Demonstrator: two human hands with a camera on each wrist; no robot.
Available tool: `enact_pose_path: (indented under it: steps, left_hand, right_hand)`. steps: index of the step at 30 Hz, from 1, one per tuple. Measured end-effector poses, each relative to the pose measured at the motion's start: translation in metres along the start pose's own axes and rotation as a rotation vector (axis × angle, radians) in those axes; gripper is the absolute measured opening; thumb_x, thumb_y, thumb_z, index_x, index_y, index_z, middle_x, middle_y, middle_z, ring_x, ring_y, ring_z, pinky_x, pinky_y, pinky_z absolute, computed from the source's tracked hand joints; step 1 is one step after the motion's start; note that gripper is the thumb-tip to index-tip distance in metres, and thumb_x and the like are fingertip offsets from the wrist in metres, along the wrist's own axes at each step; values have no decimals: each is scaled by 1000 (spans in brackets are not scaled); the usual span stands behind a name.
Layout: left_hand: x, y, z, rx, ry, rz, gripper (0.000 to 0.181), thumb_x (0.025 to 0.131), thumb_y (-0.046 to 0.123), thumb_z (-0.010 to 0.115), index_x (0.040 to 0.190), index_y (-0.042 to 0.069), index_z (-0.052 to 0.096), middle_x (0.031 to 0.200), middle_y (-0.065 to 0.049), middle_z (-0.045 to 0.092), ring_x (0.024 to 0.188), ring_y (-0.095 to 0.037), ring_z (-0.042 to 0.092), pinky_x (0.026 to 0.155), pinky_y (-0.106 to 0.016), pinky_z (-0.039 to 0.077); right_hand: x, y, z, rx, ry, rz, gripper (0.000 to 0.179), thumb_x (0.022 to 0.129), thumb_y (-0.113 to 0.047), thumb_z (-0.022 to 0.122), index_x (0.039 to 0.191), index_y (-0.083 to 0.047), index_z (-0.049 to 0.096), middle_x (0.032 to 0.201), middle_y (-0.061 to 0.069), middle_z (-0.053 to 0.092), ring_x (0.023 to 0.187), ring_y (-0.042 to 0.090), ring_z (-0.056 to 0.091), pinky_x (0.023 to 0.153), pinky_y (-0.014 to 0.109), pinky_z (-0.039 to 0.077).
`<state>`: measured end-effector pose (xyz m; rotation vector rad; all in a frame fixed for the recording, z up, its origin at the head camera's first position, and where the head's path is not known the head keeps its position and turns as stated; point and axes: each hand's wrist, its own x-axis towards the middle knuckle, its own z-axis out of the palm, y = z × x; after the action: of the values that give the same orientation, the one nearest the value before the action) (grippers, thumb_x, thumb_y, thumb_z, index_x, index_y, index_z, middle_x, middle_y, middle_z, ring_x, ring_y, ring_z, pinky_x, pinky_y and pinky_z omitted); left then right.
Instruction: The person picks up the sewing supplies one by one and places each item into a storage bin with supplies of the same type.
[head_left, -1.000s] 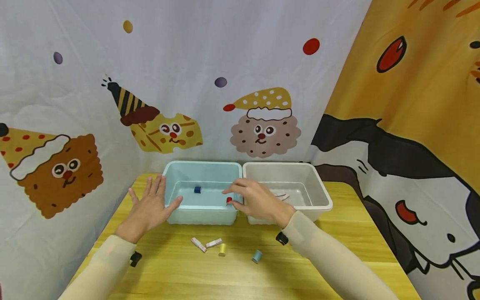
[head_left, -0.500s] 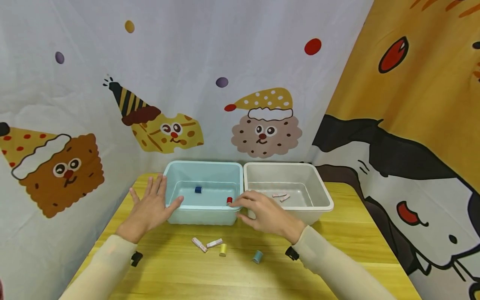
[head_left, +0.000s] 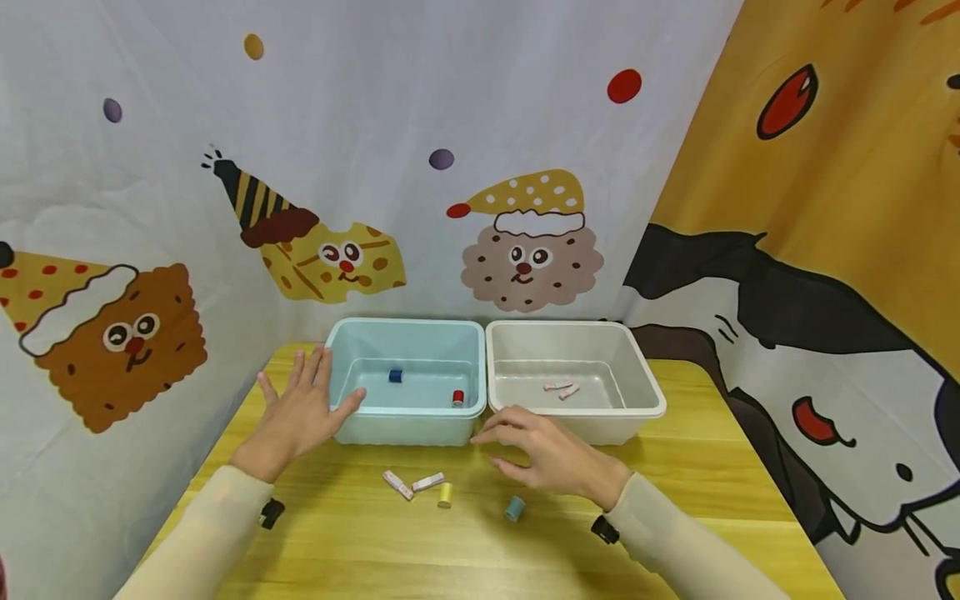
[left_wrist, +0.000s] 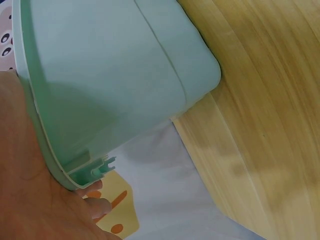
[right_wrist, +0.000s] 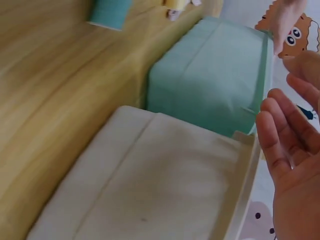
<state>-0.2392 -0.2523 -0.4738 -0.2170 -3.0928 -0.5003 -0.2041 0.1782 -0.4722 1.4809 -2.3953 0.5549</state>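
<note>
My left hand (head_left: 296, 417) rests with spread, straight fingers at the left rim of the light-blue bin (head_left: 408, 429). Inside that bin lie a dark-blue thread spool (head_left: 396, 376) and a red thread spool (head_left: 457, 398). Holding nothing, my right hand (head_left: 551, 454) hovers in front of the seam between the two bins, its fingers loosely bent. Below it on the table is a light-blue thread spool (head_left: 514, 508). A yellow thread spool (head_left: 445, 496) stands farther left, beside two small white-and-pink flat pieces (head_left: 428, 482). The right wrist view shows relaxed fingers (right_wrist: 272, 137) near the bin rims.
A whitish bin (head_left: 637, 414) stands against the right side of the light-blue one, with two white-and-pink pieces (head_left: 570, 391) on its floor. Both bins sit at the back of the wooden table (head_left: 360, 550), before a printed cloth (head_left: 360, 100).
My right hand has drawn back from over the light-blue bin toward the front and right, leaving the red thread spool inside. My left hand has stayed in place.
</note>
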Motion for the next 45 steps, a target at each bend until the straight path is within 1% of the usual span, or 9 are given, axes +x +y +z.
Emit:
enact_pose_path:
  steps: [5,9,16,24,26,31,37,40,45]
  left_hand:
    - [0,0,-1,-2,-6,0,121,113,87,38,185,-4,6,195,-29,1,180,-60,0,124,-100,-15]
    - [0,0,0,-3,-6,-1,120,113,86,38,185,-4,6,196,-28,1,181,-59,0,124,-100,-16]
    - [0,1,-1,-4,-8,-2,120,113,87,37,186,-3,5,196,-27,0,181,-59,-1,124,-99,-16]
    - [-1,1,-1,-11,-9,-5,120,113,86,38,186,-3,5,196,-27,0,181,-59,-1,124,-99,-16]
    - [-1,0,-1,-9,-8,-4,120,113,86,39,186,-3,5,196,-27,0,181,-59,-1,124,-100,-16]
    - [0,1,-1,-5,-8,-4,120,113,87,38,186,-3,5,196,-27,0,181,-59,-1,124,-100,-16]
    - [-1,2,-2,-6,-10,-5,119,113,86,38,186,-2,4,196,-28,0,181,-60,-1,124,-100,-16]
    - [-1,1,-2,-7,-10,-7,118,114,85,39,186,-2,4,196,-28,0,181,-60,-1,124,-100,-16]
    - [1,0,-1,-1,-6,-8,118,113,85,39,186,-2,4,196,-27,1,181,-59,0,124,-100,-15]
  right_hand:
    - [-15,3,6,37,-38,-2,41,102,-19,91,142,-18,81,141,1,78,132,16,76,116,32,64]
    - [-26,6,11,53,-75,10,42,103,-23,91,143,-18,80,141,1,78,130,15,76,115,34,65]
    - [-43,8,19,95,-147,94,45,103,-28,92,145,-22,79,144,-5,76,133,15,76,115,38,66]
    - [-57,16,28,175,-271,204,48,104,-33,91,149,-23,78,147,-8,74,132,12,75,117,40,65]
    - [-60,19,30,206,-304,232,50,104,-35,91,150,-24,77,146,-8,73,127,11,75,114,38,65]
    - [-68,24,37,284,-362,271,56,101,-36,94,152,-24,76,140,-5,72,110,8,73,99,28,65]
    - [-72,27,45,304,-404,289,61,98,-33,96,155,-31,74,133,-8,69,104,5,66,92,20,57]
    - [-70,28,48,314,-420,286,53,100,-30,95,150,-32,77,131,-12,68,103,3,65,92,18,57]
    - [-67,30,52,349,-405,243,24,105,-22,90,128,-27,86,121,-17,75,101,-3,69,92,17,62]
